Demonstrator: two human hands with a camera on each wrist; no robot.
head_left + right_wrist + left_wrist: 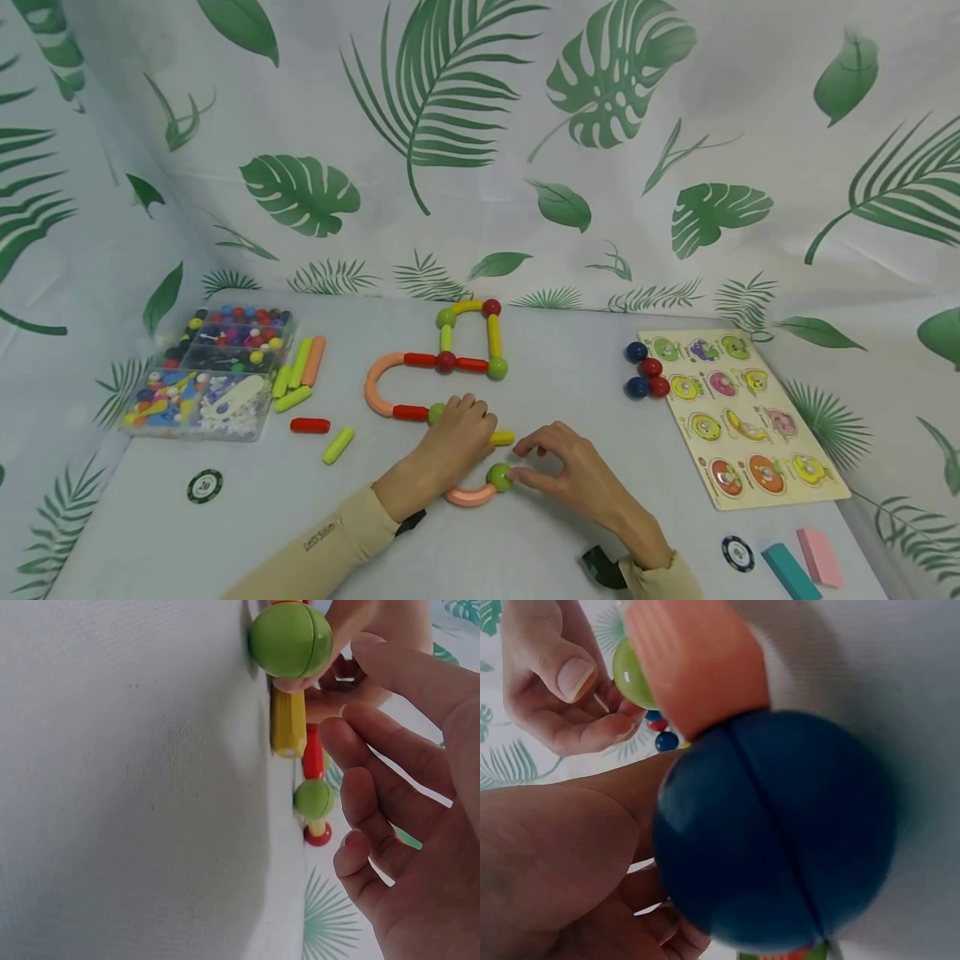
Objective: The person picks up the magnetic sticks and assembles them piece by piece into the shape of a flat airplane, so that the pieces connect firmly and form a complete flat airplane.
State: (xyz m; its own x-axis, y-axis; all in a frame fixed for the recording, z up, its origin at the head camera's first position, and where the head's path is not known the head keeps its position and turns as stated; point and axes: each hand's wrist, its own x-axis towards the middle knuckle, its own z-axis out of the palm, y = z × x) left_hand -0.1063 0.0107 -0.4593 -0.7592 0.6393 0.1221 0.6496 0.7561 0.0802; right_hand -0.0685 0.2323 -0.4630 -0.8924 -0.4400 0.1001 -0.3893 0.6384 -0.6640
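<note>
My left hand [468, 429] curls down over the yellow magnetic rod [502, 437], whose end sticks out past its fingers; the grip itself is partly hidden. Beneath the left wrist, a blue ball [776, 829] joins a curved orange rod [471, 497], which ends in a green ball [499, 477]. My right hand [573, 467] is beside that green ball, its fingers loosely bent and holding nothing. In the right wrist view a gap shows between the right fingertips [356, 754] and the yellow rod. Farther back lies a joined figure of rods and balls, including a red ball [446, 362].
Loose rods, one of them red [310, 426], lie left of the figure beside a divided bead box [258, 417]. At right are blue and red balls [637, 387], a wooden picture board [693, 467], a poker chip [738, 553] and teal and pink blocks [820, 558].
</note>
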